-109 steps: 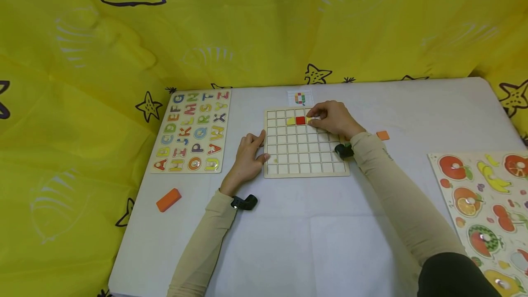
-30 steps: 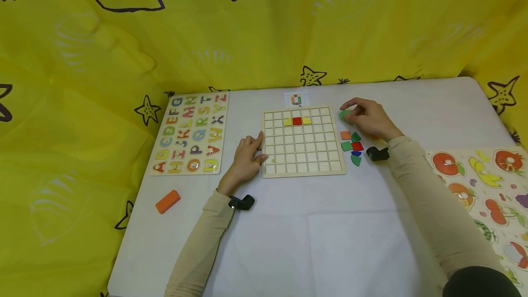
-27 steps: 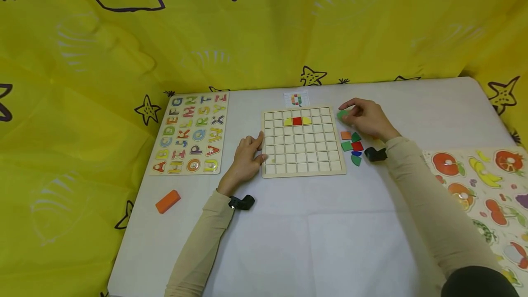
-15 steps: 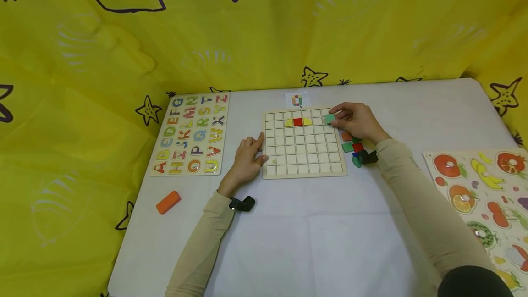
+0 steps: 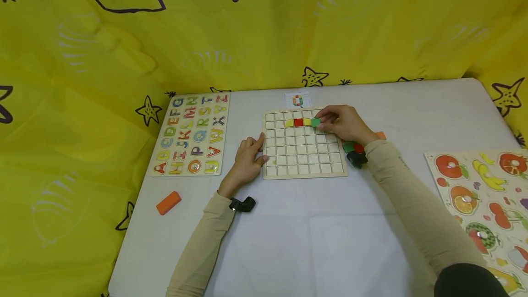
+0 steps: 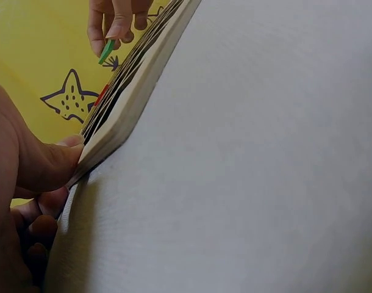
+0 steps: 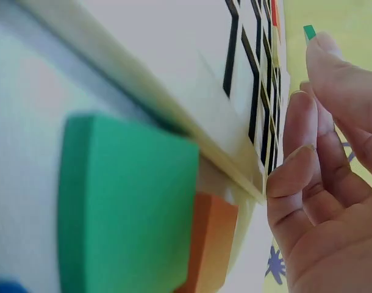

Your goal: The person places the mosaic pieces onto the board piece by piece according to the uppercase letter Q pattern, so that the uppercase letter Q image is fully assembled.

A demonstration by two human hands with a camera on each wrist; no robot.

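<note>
My right hand (image 5: 341, 122) pinches a green square tile (image 5: 315, 123) between thumb and forefinger, over the upper right of a wooden grid board (image 5: 305, 178). In the left wrist view that green tile (image 6: 107, 51) hangs tilted above the board. A red square tile (image 5: 299, 122) lies in the second row, with a yellow piece (image 5: 289, 123) on its left and another yellow piece (image 5: 307, 122) on its right. My left hand (image 5: 244, 162) holds the board's left edge; in the left wrist view its thumb (image 6: 52, 162) lies over the rim.
Right of the board lie loose pieces, including a green tile (image 7: 131, 207) and an orange tile (image 7: 213, 241). A pattern card (image 5: 298, 100) is behind it. An alphabet puzzle (image 5: 224, 97) and orange block (image 5: 168, 203) are left; a fruit puzzle (image 5: 431, 162) is right.
My right hand put down the right yellow piece, moved right, took up the green tile and carried it left over the board. My left hand stayed at the board's edge.
</note>
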